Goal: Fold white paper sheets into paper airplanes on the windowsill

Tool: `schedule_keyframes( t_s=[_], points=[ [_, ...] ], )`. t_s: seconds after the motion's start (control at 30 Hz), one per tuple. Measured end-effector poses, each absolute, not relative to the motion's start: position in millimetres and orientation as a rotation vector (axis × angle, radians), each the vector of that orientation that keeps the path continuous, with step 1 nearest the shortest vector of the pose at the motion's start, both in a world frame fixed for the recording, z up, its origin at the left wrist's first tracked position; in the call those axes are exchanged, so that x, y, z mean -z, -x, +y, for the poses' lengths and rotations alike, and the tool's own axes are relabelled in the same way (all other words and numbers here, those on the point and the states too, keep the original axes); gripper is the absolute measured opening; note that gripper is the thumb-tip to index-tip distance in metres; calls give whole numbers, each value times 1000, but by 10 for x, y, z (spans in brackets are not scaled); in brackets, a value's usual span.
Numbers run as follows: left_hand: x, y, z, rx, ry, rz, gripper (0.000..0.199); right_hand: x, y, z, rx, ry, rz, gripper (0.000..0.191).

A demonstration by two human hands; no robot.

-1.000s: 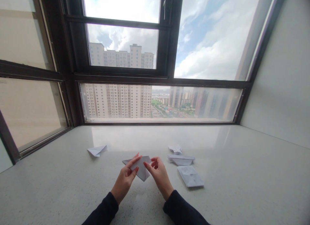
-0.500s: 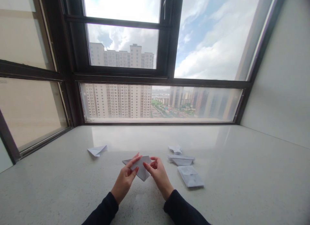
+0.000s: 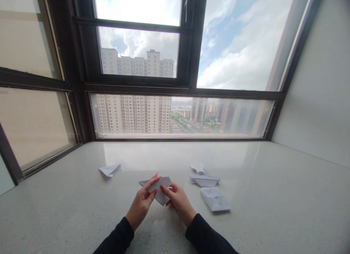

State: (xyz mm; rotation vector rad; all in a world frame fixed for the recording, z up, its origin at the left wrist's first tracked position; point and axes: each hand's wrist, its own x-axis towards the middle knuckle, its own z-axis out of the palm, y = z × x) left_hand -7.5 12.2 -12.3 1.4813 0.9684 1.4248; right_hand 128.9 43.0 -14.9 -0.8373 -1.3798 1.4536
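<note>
A folded white paper (image 3: 162,196) is held between both hands just above the pale speckled counter (image 3: 147,232), one point facing left and another facing down. My left hand (image 3: 142,198) pinches its left part, fingers on top and thumb at the near side. At its right part, my right hand (image 3: 179,200) grips the sheet with the thumb on the upper face and the other fingers curled at the right edge and beneath. Parts of the fingers are hidden behind the paper.
A folded paper plane (image 3: 109,170) lies at the left. On the right are a small folded paper (image 3: 198,169), a boat-like folded paper (image 3: 205,180) and a flat squarish one (image 3: 215,199). A dark window frame (image 3: 175,139) borders the counter's back.
My right hand's fingers have shifted down from the paper's upper right corner to its right edge and underside. The paper has moved very slightly; my left hand keeps its grip.
</note>
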Motion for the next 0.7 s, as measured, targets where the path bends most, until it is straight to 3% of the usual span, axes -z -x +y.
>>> schedule_keyframes(
  t_s=[0.7],
  points=[
    [111, 63, 105, -1429, -1528, 980, 37, 216, -1278, 441, -1599, 807, -1255, 42]
  ],
)
